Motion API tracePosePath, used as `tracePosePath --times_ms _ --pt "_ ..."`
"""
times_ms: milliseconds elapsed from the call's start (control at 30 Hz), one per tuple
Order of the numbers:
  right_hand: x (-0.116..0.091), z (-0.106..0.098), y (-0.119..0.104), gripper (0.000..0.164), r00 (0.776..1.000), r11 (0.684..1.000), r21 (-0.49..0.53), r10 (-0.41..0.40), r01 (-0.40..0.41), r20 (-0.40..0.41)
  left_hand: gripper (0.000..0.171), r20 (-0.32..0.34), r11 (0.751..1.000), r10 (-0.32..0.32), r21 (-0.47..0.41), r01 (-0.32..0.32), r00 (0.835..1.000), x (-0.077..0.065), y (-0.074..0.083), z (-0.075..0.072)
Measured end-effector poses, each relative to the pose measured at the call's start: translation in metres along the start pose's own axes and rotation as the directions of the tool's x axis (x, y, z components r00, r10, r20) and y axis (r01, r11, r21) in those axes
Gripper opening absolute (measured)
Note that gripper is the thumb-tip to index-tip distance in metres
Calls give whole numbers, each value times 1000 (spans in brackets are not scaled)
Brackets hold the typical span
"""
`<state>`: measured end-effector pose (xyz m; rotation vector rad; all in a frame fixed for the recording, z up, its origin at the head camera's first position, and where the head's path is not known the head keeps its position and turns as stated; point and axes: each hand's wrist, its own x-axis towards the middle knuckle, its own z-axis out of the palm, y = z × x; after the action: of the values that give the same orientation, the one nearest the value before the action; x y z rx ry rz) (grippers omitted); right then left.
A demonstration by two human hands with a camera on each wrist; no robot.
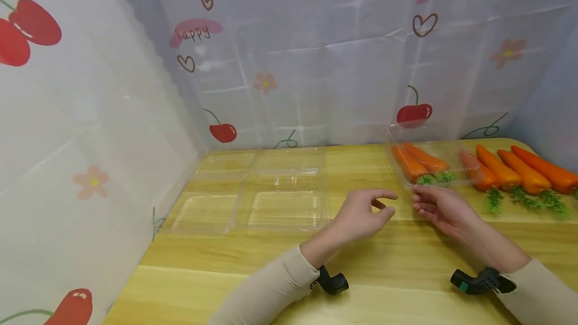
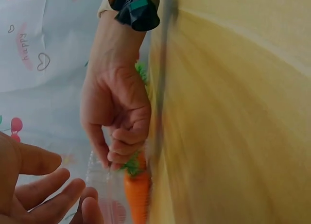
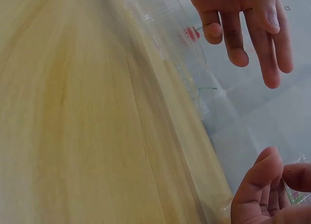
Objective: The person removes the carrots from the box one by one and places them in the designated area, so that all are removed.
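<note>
At the back right lies a clear plastic clamshell box (image 1: 456, 177), with two orange carrots (image 1: 411, 162) showing in its left part, their green tops toward me. My right hand (image 1: 447, 209) pinches the box's near left corner between thumb and index finger, the other fingers curled under. In the right wrist view a bit of clear plastic (image 3: 294, 195) shows between those fingertips. Just to the left, my left hand (image 1: 363, 213) hovers above the table with fingers loosely bent and nothing in them. The left wrist view shows its relaxed fingers (image 2: 43, 190) near the right hand.
Several more carrots (image 1: 521, 169) with leafy tops lie side by side on the right, the nearest partly overlapped by the clear plastic. Two more clear plastic boxes (image 1: 282, 227) lie on the left of the wooden table (image 1: 361, 275). A printed curtain (image 1: 316, 64) hangs behind.
</note>
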<state>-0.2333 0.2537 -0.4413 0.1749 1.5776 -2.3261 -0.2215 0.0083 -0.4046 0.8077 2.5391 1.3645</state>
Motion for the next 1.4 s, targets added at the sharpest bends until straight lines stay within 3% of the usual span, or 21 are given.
tracePosePath --times_ms 333,567,733,867,1100,1400 --pt "-10 -9 -2 31 999 999 -37 8 -7 48 18 -150 989 -69 -136 49 986 9 1 17" --pt "-17 -16 -1 32 998 997 -76 11 -6 68 12 -230 944 -202 -306 126 952 20 -4 29" --pt "-19 -21 1 32 994 996 -93 10 0 112 13 -263 929 -244 -341 146 933 27 -10 39" --pt "-19 -25 3 34 989 996 -89 7 7 147 22 -299 913 -295 -369 175 908 36 -15 44" --pt "-18 -32 4 38 968 996 -81 0 21 253 37 -345 848 -372 -505 164 862 53 -28 47" --pt "-16 -41 2 43 929 995 -92 0 36 369 47 -358 741 -459 -660 128 813 66 -43 45"
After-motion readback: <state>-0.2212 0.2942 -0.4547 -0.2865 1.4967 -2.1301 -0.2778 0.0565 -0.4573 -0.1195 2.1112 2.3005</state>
